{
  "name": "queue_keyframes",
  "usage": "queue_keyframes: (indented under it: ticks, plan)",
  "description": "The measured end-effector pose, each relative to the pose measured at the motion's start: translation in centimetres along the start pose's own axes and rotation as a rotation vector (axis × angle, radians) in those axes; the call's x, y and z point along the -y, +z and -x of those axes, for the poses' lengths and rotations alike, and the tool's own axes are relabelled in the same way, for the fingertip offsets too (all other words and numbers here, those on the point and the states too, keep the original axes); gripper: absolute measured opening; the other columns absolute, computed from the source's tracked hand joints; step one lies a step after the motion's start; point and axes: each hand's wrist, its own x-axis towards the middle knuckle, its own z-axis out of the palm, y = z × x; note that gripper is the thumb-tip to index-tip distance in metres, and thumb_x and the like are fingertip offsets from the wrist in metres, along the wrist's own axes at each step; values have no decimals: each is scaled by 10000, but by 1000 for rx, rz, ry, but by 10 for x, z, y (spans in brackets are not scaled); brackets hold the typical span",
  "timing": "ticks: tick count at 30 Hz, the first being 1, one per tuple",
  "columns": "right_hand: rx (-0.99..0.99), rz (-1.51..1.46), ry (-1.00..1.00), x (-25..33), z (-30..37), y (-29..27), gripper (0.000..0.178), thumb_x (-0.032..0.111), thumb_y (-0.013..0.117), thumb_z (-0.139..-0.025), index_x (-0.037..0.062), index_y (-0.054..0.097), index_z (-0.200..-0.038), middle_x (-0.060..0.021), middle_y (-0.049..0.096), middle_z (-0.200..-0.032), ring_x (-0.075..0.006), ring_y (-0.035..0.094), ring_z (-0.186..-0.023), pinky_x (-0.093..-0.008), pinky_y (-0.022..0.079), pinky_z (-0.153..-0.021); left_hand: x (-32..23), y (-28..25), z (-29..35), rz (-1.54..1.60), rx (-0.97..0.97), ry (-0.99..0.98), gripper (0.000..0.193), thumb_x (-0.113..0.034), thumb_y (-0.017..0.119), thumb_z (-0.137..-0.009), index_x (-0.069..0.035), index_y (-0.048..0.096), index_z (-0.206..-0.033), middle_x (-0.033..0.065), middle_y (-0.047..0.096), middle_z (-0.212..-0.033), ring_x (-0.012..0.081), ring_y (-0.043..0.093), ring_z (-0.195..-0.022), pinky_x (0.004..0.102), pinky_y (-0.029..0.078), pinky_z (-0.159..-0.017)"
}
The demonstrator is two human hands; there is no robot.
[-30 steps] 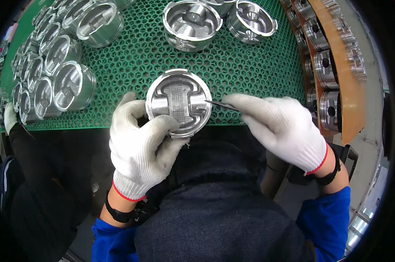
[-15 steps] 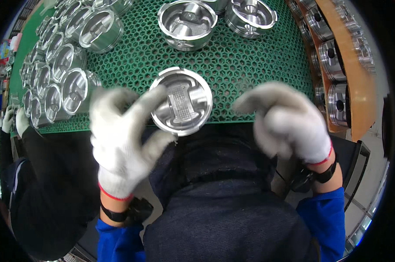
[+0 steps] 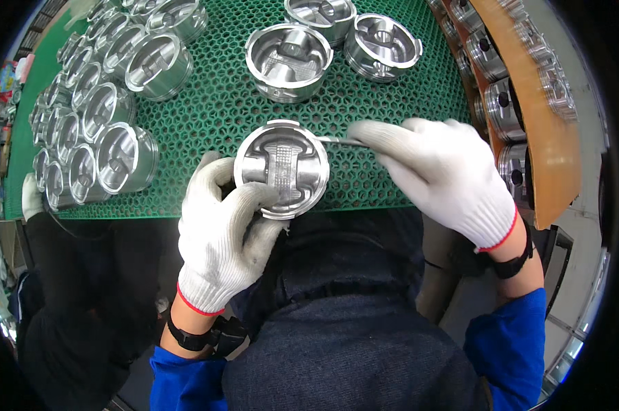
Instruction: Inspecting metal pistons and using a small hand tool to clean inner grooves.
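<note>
A shiny metal piston (image 3: pixel 282 168), its hollow side up, is at the near edge of the green honeycomb mat. My left hand (image 3: pixel 220 229), in a white knitted glove, grips its lower left rim, with fingers over the edge and the thumb below. My right hand (image 3: pixel 439 168), gloved alike, is closed round a thin metal rod-like tool (image 3: pixel 340 141). The tool's tip meets the piston's upper right rim; its handle end is hidden in my fingers.
Three more pistons stand beyond, among them a near one (image 3: pixel 289 61). Several pistons (image 3: pixel 124 157) crowd the left side. On the right, an orange-brown board rack (image 3: pixel 552 157) holds pistons. A co-worker's gloved hand (image 3: pixel 32 196) shows at far left.
My right hand now has the thin tool at the piston's rim; earlier it was blurred, with no tool visible. My left hand has moved right and closed on the piston.
</note>
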Motion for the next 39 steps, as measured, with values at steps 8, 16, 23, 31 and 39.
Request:
queue_keyframes:
  ticks: [8,16,23,31,39]
  plan:
    - [231,-199,62,7,14,-3,307,131,610,-908,173,662,-1208,-117,696,-775,-296,706,-694,-393,581,-632,2,3,-1,-64,-16,52,321,-228,845,-661,-106,706,-923,155,614,-999,376,604,-966,531,473,-1004]
    - [342,-272,99,26,27,5,386,140,603,-913,163,615,-1299,-114,678,-733,-295,702,-662,-396,578,-592,-3,2,-2,-119,13,73,277,-128,818,-644,-87,693,-888,187,604,-1056,375,611,-1010,447,505,-879]
    - [787,-1703,243,22,23,37,419,159,533,-1001,25,556,-1397,-77,721,-1098,-68,528,-663,-223,486,-622,-3,-3,-3,-144,42,66,300,-159,834,-648,-102,713,-917,189,614,-1063,372,613,-1008,443,510,-884]
    - [18,-1250,566,-20,26,24,449,165,470,-964,-75,545,-1335,34,479,-594,-36,392,-459,-194,315,-404,-15,-17,-21,-323,76,308,517,-188,876,-508,-170,710,-998,159,555,-1282,414,501,-1232,598,396,-1038]
    - [-68,-1380,564,-29,37,28,460,132,447,-940,-111,521,-1322,11,474,-574,-44,364,-413,-201,299,-390,18,-48,-46,-630,-73,143,334,-154,841,-617,-132,676,-907,125,600,-1256,389,519,-1223,587,352,-1081]
